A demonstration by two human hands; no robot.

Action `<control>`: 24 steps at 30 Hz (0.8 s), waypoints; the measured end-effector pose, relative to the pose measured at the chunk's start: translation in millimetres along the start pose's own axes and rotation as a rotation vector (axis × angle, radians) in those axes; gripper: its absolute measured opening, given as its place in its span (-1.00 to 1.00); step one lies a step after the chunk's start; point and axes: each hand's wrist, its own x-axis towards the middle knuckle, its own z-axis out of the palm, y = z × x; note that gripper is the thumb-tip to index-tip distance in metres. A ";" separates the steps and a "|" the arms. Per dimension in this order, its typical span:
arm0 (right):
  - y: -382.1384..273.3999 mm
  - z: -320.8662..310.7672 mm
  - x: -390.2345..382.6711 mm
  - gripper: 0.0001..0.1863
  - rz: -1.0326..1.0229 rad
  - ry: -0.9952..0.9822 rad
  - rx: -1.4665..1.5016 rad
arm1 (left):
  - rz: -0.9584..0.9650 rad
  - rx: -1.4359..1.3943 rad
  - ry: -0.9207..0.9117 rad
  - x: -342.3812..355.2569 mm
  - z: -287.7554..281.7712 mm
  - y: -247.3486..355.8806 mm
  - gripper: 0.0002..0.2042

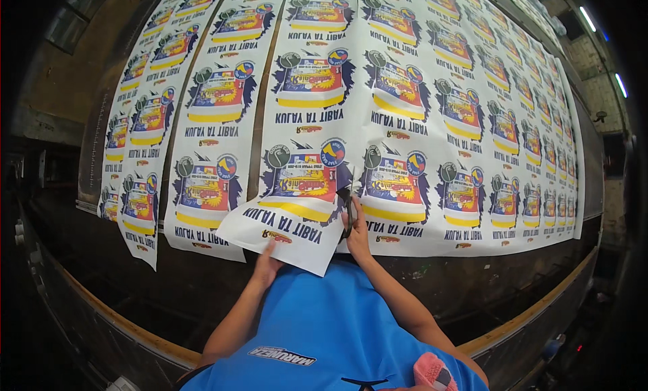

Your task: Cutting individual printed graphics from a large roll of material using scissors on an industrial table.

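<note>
A large white printed sheet [432, 237] with repeated colourful designs lies over a dark table. A slit runs up between it and a printed strip [305, 130] on its left. My right hand [359, 232] is closed round the black handles of a pair of scissors [348, 217]. The blades point away from me, into the slit beside a design. My left hand [267, 265] grips the strip's near end, thumb on top, with the fingers partly hidden beneath. That end is lifted and skewed toward me over the table's edge.
Separate printed strips, including one narrow strip [140, 205] and a wider strip [206, 209], lie to the left, their ends overhanging the near edge. A wooden rail [530, 323] curves along the lower right. A pink cloth [432, 372] sits against my blue shirt.
</note>
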 end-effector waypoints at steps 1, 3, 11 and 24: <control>3.8 1.2 -0.3 -0.33 -0.133 -0.003 -0.018 | 0.053 0.006 0.051 2.1 -4.1 8.2 -0.52; 9.4 1.7 3.8 -0.34 -0.243 0.018 -0.189 | 0.110 0.031 0.118 -2.7 -8.8 15.5 -0.54; 55.7 1.2 20.1 -0.47 -0.311 0.070 -0.261 | 0.256 0.022 0.115 -16.3 23.1 47.6 -0.58; 10.2 -11.8 -6.0 -0.36 0.020 -0.071 0.261 | 0.238 0.192 0.160 -8.0 -15.5 45.0 -0.54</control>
